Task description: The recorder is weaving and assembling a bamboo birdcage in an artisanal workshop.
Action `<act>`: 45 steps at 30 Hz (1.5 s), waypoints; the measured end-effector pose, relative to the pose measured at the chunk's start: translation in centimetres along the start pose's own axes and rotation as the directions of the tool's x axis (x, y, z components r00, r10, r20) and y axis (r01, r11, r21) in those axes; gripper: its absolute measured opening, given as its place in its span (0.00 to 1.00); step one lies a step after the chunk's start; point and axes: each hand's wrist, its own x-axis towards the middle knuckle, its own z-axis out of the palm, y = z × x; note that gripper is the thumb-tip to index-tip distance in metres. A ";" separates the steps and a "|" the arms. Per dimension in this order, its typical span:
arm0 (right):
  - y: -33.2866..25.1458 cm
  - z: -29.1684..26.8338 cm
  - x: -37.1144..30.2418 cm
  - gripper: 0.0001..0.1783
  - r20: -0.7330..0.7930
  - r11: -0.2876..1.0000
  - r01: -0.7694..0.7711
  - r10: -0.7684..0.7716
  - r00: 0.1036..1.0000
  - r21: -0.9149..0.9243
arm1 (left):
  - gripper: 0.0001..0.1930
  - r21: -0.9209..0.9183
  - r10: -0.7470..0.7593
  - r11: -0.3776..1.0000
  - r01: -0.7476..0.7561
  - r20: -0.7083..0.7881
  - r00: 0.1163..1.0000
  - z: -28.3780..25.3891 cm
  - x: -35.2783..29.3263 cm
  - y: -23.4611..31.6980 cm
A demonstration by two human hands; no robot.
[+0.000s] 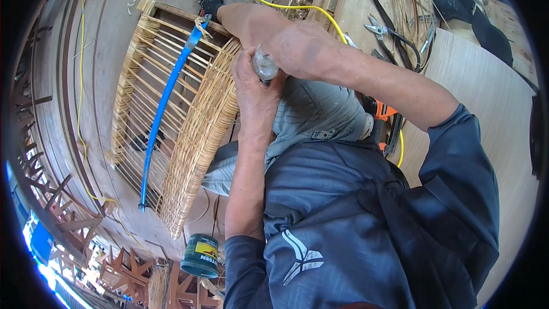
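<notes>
In left hand [256,88]: clear rounded object [265,64]; alongside, woven wicker [201,129].

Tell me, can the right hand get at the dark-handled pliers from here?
Probably yes. The pliers lie past the right forearm, looking mostly uncovered. The right hand is at the clear container, though, so it would likely need to break off first.

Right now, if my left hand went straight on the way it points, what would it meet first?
Probably the bare lower leg, just above the left hand in this view, though the depth between them is unclear.
</notes>
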 end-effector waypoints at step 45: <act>25.4 5.7 -13.6 0.18 -0.052 0.331 -0.403 0.823 0.566 0.853 | 0.07 0.197 -0.207 0.942 0.272 -0.298 0.932 -7.2 0.5 -15.6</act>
